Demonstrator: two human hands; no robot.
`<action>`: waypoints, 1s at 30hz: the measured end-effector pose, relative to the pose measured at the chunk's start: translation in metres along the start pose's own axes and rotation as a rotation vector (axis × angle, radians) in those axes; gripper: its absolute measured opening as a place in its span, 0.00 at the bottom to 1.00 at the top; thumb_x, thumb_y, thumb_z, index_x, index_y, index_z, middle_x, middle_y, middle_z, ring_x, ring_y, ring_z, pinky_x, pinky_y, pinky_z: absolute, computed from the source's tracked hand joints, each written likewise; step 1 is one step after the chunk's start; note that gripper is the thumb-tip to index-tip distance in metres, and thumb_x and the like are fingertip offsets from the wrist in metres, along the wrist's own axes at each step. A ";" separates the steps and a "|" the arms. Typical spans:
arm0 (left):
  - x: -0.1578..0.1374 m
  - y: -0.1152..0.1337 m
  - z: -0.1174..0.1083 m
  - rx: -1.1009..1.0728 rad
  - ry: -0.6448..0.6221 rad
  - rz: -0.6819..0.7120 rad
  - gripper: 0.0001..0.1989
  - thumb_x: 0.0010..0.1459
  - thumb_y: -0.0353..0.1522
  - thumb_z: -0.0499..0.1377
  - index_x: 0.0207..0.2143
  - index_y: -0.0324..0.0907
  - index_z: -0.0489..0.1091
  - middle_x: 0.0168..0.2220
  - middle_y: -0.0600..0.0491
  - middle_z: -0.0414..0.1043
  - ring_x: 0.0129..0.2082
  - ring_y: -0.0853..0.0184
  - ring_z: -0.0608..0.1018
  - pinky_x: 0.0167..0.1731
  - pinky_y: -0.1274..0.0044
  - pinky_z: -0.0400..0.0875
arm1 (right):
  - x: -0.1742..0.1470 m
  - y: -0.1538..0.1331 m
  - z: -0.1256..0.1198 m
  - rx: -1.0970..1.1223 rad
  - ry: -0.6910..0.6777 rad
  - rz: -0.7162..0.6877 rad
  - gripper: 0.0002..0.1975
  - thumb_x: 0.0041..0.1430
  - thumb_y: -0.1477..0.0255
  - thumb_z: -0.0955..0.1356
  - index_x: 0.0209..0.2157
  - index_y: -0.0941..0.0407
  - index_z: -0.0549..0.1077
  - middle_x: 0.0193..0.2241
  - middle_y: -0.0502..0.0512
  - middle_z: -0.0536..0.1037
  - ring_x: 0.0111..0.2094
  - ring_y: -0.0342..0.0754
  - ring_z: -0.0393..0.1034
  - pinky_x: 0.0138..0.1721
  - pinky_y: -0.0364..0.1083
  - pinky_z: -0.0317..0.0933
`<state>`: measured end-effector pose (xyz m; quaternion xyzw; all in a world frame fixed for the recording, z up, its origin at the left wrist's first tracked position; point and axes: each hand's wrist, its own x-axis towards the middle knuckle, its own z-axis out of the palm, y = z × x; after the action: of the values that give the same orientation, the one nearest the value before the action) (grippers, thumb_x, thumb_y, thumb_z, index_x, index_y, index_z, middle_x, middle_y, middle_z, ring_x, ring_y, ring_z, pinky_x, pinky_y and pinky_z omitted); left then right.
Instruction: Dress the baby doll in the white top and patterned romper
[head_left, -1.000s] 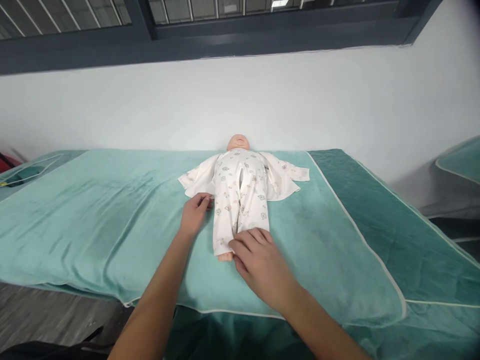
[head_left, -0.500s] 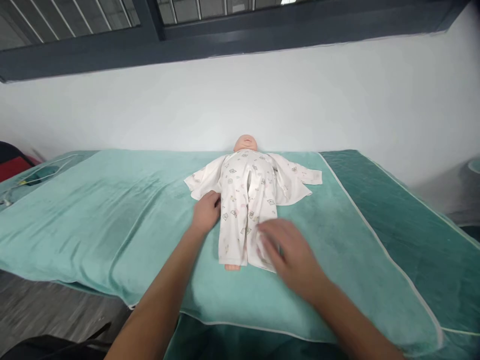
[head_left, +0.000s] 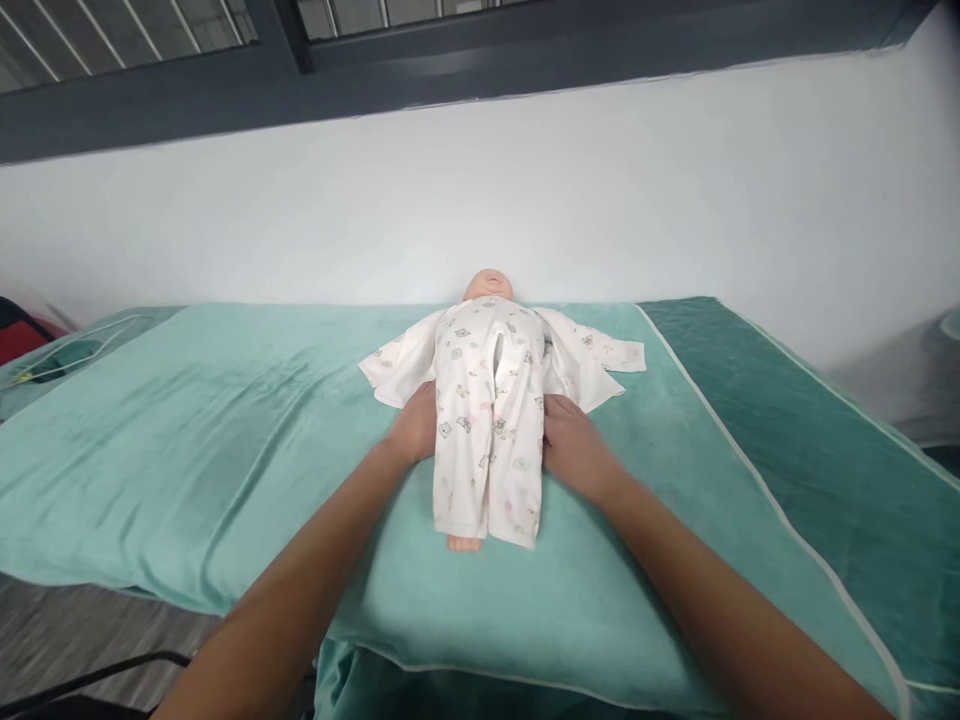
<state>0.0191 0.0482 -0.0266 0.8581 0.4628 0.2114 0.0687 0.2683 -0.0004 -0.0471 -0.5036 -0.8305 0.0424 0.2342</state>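
Note:
A baby doll (head_left: 489, 284) lies on its back, its head towards the wall. White printed baby trousers (head_left: 463, 450) cover its trunk and legs, with one foot (head_left: 463, 544) showing below the left cuff. Beneath the doll, a white long-sleeved baby top (head_left: 592, 350) is spread out to both sides. My left hand (head_left: 417, 420) is against the left side of the trousers, fingertips tucked under the edge. On the opposite side my right hand (head_left: 574, 440) sits the same way. The fingers of both hands are mostly hidden by the cloth and the doll.
A light green towel (head_left: 225, 430) covers the bed, over a darker green cover (head_left: 810, 450) showing at the right. Behind stands a white wall (head_left: 480, 190) below a dark window frame (head_left: 480, 75). A looped cable (head_left: 90, 350) lies at the far left.
My right hand has moved from above the right trouser leg, up and in against the trousers' right side. My left hand stays at the left side, its fingers further under.

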 end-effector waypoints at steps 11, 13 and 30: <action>-0.001 0.000 -0.003 -0.021 0.071 -0.062 0.09 0.56 0.35 0.58 0.38 0.42 0.72 0.43 0.46 0.76 0.44 0.53 0.76 0.43 0.65 0.73 | 0.004 -0.001 -0.007 0.178 -0.009 -0.074 0.13 0.56 0.78 0.64 0.41 0.54 0.77 0.43 0.59 0.75 0.44 0.54 0.69 0.44 0.49 0.65; -0.001 -0.003 -0.002 0.007 0.091 -0.055 0.09 0.57 0.35 0.58 0.39 0.42 0.72 0.42 0.45 0.76 0.43 0.54 0.77 0.42 0.65 0.72 | -0.002 0.001 -0.008 0.276 0.008 -0.128 0.15 0.56 0.79 0.64 0.40 0.52 0.78 0.44 0.57 0.75 0.44 0.52 0.70 0.44 0.48 0.65; -0.047 -0.007 -0.009 0.017 0.178 0.156 0.13 0.58 0.28 0.49 0.21 0.43 0.66 0.27 0.50 0.66 0.31 0.63 0.68 0.32 0.72 0.64 | -0.013 0.009 -0.022 0.391 -0.010 -0.081 0.12 0.49 0.81 0.60 0.23 0.54 0.71 0.24 0.49 0.73 0.30 0.47 0.68 0.34 0.45 0.59</action>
<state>-0.0128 0.0129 -0.0347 0.8700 0.4006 0.2873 0.0034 0.2903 -0.0107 -0.0344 -0.4145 -0.8273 0.1959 0.3248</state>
